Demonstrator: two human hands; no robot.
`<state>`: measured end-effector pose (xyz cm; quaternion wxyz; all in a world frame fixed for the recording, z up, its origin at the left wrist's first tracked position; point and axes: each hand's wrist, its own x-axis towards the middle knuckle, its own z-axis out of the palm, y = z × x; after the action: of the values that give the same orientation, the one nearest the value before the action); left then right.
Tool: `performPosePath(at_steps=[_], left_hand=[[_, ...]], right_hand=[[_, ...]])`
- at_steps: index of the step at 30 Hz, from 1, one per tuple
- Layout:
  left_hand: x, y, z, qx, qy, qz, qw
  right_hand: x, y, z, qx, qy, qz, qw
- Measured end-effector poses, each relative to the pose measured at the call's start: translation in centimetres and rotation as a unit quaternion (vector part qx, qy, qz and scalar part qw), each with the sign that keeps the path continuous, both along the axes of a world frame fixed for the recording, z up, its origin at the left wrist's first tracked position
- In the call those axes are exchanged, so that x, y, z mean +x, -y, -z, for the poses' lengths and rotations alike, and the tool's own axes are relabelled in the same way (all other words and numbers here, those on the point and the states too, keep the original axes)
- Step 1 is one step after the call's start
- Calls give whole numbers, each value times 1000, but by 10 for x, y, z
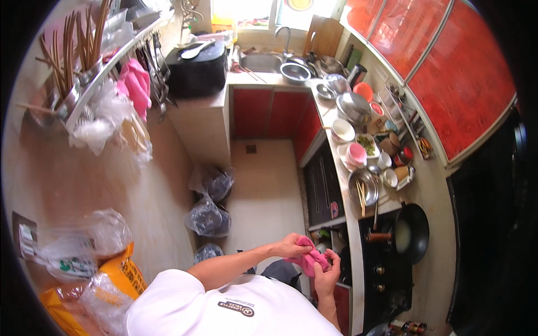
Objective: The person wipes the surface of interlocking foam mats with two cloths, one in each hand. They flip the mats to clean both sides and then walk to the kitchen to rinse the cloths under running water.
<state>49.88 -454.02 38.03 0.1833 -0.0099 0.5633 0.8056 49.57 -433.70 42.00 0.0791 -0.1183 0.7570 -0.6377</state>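
A pink cloth (pixel 309 259) is bunched between my two hands in front of my body. My left hand (pixel 293 245) pinches its upper left part. On the cloth's right side, my right hand (pixel 327 271) grips it with thumb and fingers. Both hands are beside the counter edge, left of the black gas stove (pixel 384 281). A black wok (pixel 412 233) with some pale liquid rests on the stove. Just beyond it on the counter stands a steel bowl (pixel 363 187) with wooden chopsticks lying across it.
Bowls, a plate of green food (pixel 367 145) and a lidded steel pot (pixel 353 107) crowd the right counter. A sink (pixel 261 63) is at the far end, a black appliance (pixel 195 69) to its left. Plastic bags (pixel 209 216) lie along the left wall's foot. Red cabinets (pixel 462 96) hang at right.
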Motion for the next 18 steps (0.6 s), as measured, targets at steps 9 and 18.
performPosePath(at_steps=[9,18], left_hand=[[-99,165,-79,-129,-133,-280,942],[-211,289,-106,-65,-83,-474,874]], right_hand=[[-198,128,-4,-6,77,-124,989],[-398,338,-7,-75,33,-266,961]])
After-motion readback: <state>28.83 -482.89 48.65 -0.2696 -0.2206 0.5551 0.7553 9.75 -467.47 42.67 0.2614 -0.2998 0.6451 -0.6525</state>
